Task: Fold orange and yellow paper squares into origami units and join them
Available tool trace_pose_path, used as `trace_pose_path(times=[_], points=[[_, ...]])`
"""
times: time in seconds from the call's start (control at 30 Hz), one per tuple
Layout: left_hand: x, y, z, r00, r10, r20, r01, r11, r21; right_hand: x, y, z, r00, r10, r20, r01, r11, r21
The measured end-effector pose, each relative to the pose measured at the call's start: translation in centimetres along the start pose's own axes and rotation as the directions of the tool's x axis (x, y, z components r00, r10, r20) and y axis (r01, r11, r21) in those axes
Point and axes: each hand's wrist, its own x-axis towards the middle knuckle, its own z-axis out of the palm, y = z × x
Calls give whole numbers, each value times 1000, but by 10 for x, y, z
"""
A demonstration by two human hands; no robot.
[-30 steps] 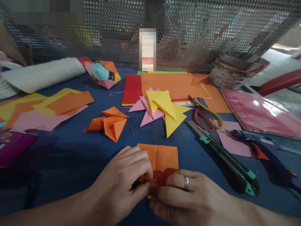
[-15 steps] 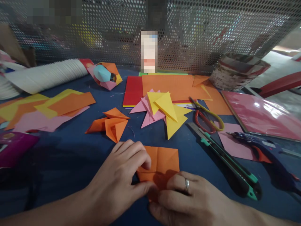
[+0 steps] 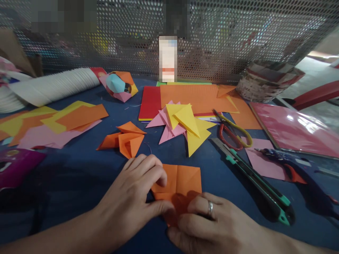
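Observation:
A creased sheet of orange paper [image 3: 185, 176] lies on the dark blue tabletop between my hands, its lower part folded to a narrower end. My left hand [image 3: 140, 188] grips its left side, fingers curled and thumb pressing the lower fold. My right hand [image 3: 209, 220], wearing a silver ring, pinches the lower right edge of the paper; its fingertips partly hide the fold. Just beyond my left hand sit orange folded paper pieces [image 3: 129, 139]. Past the sheet lie yellow folded triangles [image 3: 185, 120] and pink folded triangles [image 3: 165, 123].
On the right are a green-and-black utility knife [image 3: 254, 180], scissors [image 3: 233, 132] and a blue glue gun [image 3: 296, 165]. Loose coloured papers [image 3: 74, 118] and stacked white paper cups [image 3: 55, 84] lie left. Behind stand a paper stack [image 3: 150, 100], a woven basket [image 3: 265, 79] and a perforated panel [image 3: 127, 46].
My left hand has shifted slightly left and up along the orange paper, baring a bit more of its left edge. My right hand stays almost still.

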Motion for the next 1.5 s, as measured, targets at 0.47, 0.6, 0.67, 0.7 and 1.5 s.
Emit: trace_pose_path(times=[0.47,0.6,0.67,0.7,1.5], points=[[-5,-19,-12,995,-21,-98,34,989,141,0,0,-3,1000,-10,-11,10,1000,8],[-19,-14,-7,967,206,-150,-157,945,287,6,-2,-16,996,-8,91,7,1000,11],[-26,-10,-4,906,416,-84,-375,878,299,8,-2,-22,990,-6,140,2,1000,28],[-28,-8,-2,866,498,-50,-468,841,273,8,-2,-24,987,-7,162,-1,999,51],[-28,-1,-10,796,602,63,-606,791,87,9,2,-21,819,534,211,-574,770,279]])
